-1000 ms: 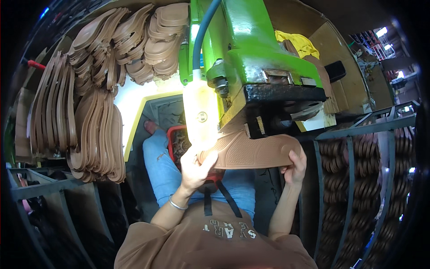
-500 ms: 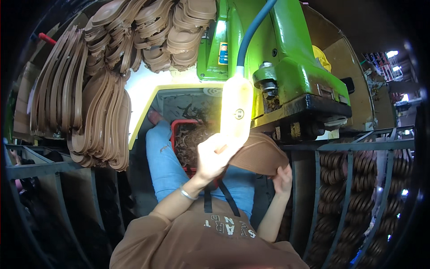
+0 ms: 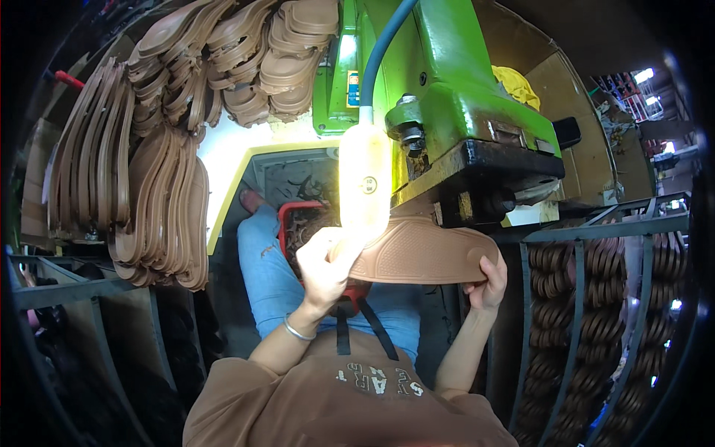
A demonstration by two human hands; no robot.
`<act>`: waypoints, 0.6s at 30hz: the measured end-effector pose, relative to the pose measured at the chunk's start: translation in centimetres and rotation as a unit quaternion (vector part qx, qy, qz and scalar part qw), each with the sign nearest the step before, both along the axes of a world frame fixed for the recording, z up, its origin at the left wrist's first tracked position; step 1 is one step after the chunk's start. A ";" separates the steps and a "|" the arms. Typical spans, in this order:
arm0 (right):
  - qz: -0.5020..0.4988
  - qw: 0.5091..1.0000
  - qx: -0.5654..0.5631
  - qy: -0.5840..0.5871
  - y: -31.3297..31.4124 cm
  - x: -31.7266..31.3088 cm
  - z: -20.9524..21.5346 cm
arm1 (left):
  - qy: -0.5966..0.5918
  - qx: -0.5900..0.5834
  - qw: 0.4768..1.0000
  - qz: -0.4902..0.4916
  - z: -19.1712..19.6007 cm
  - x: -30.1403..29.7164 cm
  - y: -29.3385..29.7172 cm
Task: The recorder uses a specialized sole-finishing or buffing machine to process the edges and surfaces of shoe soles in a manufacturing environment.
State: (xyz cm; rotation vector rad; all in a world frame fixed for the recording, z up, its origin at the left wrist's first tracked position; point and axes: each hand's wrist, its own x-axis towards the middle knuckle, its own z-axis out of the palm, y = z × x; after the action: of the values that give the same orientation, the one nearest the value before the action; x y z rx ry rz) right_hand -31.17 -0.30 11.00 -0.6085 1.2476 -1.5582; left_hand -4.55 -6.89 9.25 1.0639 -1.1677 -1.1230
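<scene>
A brown shoe sole (image 3: 424, 253) with a textured face lies crosswise between my hands, below the head of the green machine (image 3: 469, 104). My left hand (image 3: 325, 268) grips its left end, thumb on top. At the other end, my right hand (image 3: 489, 281) pinches the rim between thumb and fingers. The far edge of the sole is close under the machine's black lower part (image 3: 499, 175); whether they touch I cannot tell. A glowing work lamp (image 3: 365, 182) hangs in front of the machine and hides some of the sole's left end.
Stacks of brown soles with ragged edges (image 3: 160, 205) stand on the table at the left. A red basket (image 3: 287, 216) of brown trimmings sits between my legs. Racks of soles (image 3: 581, 298) rise at the right. Behind the machine is a cardboard box (image 3: 585, 112) with a yellow cloth (image 3: 515, 86).
The sole has turned from a downward slant to nearly level, and its textured face shows more. My right hand has moved up and right; my left hand shifted left in the view.
</scene>
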 end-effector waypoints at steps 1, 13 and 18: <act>0.014 1.000 0.007 -0.004 -0.7 0.3 0.2 | 0.018 0.019 1.000 0.011 0.0 0.5 0.3; 0.128 0.992 0.001 0.016 -2.1 2.7 -3.5 | 0.047 0.041 0.998 0.031 0.1 4.3 -0.1; 0.049 0.997 0.040 -0.032 3.3 1.1 -7.0 | 0.061 0.024 0.994 -0.091 1.2 -0.5 -1.2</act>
State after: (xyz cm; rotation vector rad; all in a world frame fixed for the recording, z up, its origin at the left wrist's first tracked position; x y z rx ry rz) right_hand -30.04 2.96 3.98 -0.5561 1.2077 -1.4290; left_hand -5.04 -8.09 10.45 0.9241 -1.1633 -1.3459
